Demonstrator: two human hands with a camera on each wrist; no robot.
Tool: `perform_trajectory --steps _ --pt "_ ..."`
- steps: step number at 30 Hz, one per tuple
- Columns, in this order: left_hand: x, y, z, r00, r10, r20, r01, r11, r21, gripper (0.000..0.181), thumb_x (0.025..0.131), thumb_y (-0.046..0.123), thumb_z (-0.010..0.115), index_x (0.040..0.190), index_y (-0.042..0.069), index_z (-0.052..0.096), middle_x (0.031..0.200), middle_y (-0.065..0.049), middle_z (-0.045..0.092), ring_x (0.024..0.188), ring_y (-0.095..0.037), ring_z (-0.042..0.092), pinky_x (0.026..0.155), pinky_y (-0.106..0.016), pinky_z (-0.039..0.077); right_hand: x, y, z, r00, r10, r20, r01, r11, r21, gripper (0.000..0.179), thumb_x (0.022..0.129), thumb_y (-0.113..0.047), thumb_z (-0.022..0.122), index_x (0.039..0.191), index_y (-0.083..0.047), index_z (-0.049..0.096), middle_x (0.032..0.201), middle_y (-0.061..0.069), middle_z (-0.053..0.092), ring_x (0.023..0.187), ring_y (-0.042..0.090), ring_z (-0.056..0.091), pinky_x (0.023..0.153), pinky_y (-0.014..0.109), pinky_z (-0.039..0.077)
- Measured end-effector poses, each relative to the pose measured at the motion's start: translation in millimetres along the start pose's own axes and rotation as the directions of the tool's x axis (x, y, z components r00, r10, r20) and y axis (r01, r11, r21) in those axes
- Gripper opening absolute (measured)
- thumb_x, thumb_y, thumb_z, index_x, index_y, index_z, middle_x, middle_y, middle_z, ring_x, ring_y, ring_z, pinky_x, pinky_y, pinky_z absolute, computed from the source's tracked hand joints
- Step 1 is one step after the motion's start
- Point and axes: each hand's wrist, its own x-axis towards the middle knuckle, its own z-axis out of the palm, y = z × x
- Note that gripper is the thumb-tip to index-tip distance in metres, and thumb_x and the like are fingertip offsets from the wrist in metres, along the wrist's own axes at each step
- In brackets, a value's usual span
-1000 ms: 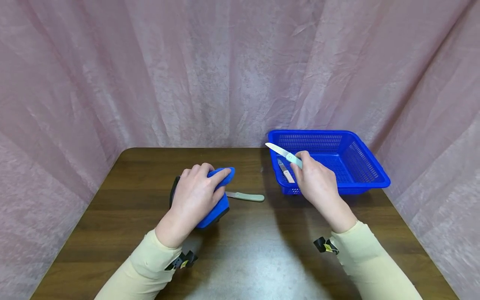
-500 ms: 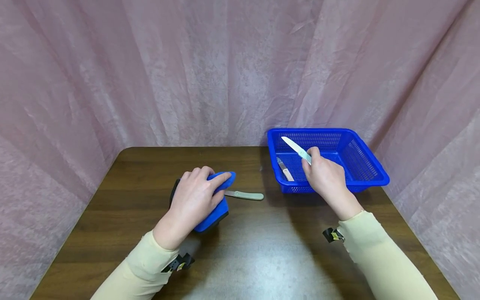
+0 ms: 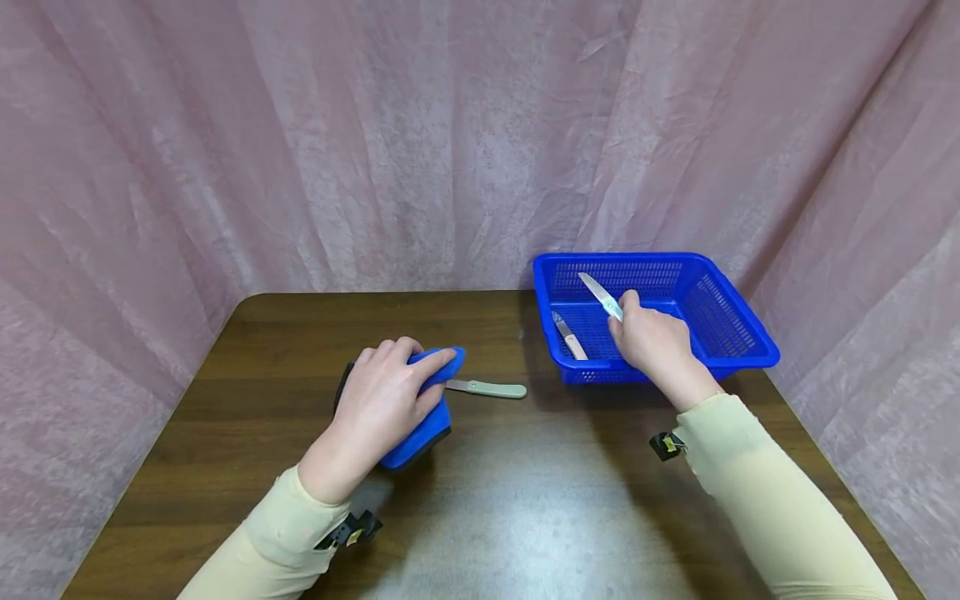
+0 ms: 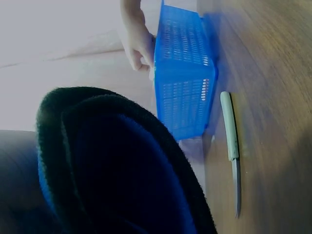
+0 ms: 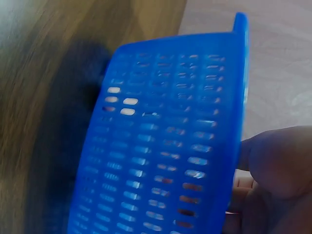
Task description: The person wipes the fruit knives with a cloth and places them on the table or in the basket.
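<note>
My left hand [image 3: 378, 392] grips a folded blue cloth [image 3: 420, 439] with dark edging, which fills much of the left wrist view. On the table beside it lies a knife with a pale green handle [image 3: 495, 389], its blade tip hidden behind the hand and cloth in the head view. In my right hand [image 3: 660, 342] is a second knife [image 3: 598, 292] with a pale mint handle, pinched by the handle, blade angled up and left, over the blue basket [image 3: 738, 362]. A pinkish-white-handled knife [image 3: 574, 345] lies inside that basket at its left end.
The basket stands at the back right of the brown wooden table [image 3: 247, 467], its perforated wall [image 5: 161, 136] close to the right wrist camera. Pink curtains [image 3: 420, 150] hang behind the table and along both sides.
My right hand has carried the mint-handled knife rightward from the basket's left edge to over its interior. My left hand, still holding the cloth, has shifted slightly toward me.
</note>
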Motion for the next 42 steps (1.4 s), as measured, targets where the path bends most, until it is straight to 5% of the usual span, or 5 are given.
perform_trajectory --steps 10,19,23,29,42 --pt "-4.2 -3.9 -2.1 1.000 -0.023 0.003 0.023 1.000 0.001 0.041 0.099 0.028 0.081 0.140 0.026 0.079 0.116 -0.016 0.074 0.099 -0.034 0.069 0.080 -0.052 0.054 20.4 5 11 0.986 0.057 0.157 -0.050 0.998 -0.045 0.028 0.112 -0.023 0.050 0.114 0.004 0.046 0.088 0.030 0.068 0.083 0.056 0.070 0.072 0.067 0.056" --pt "-5.8 -6.3 -2.6 1.000 -0.027 0.002 0.027 1.000 0.005 0.040 0.099 0.026 0.081 0.139 0.026 0.079 0.116 -0.017 0.074 0.098 -0.035 0.069 0.081 -0.053 0.055 56.0 40 51 0.951 0.121 0.285 -0.100 0.991 -0.086 0.053 0.111 -0.028 0.045 0.151 0.009 0.043 0.126 0.039 0.068 0.114 0.059 0.067 0.090 0.070 0.055" --pt "-6.2 -7.1 -2.6 1.000 -0.029 0.000 0.029 1.000 0.005 0.040 0.099 0.025 0.081 0.138 0.026 0.080 0.115 -0.016 0.074 0.098 -0.035 0.069 0.081 -0.052 0.054 40.6 14 26 0.943 0.130 0.307 -0.109 0.990 -0.083 0.051 0.108 -0.017 0.046 0.148 0.014 0.043 0.129 0.044 0.064 0.122 0.062 0.062 0.096 0.072 0.051" --pt "-6.4 -6.3 -3.8 1.000 -0.031 -0.004 0.031 1.000 0.006 0.040 0.098 0.025 0.082 0.138 0.026 0.080 0.115 -0.016 0.074 0.098 -0.035 0.070 0.081 -0.052 0.054 43.2 15 31 0.937 0.144 0.319 -0.128 0.989 -0.071 0.037 0.107 -0.014 0.043 0.130 0.013 0.052 0.135 0.042 0.060 0.130 0.061 0.054 0.103 0.073 0.047" --pt "-8.2 -7.7 -6.4 0.999 -0.032 0.001 0.032 0.999 0.015 0.040 0.098 0.025 0.083 0.138 0.025 0.080 0.115 -0.016 0.075 0.099 -0.035 0.069 0.080 -0.052 0.054 52.3 23 41 0.915 0.162 0.371 -0.136 0.986 -0.096 0.047 0.107 -0.015 0.046 0.140 0.017 0.052 0.141 0.043 0.055 0.134 0.062 0.051 0.108 0.073 0.044"
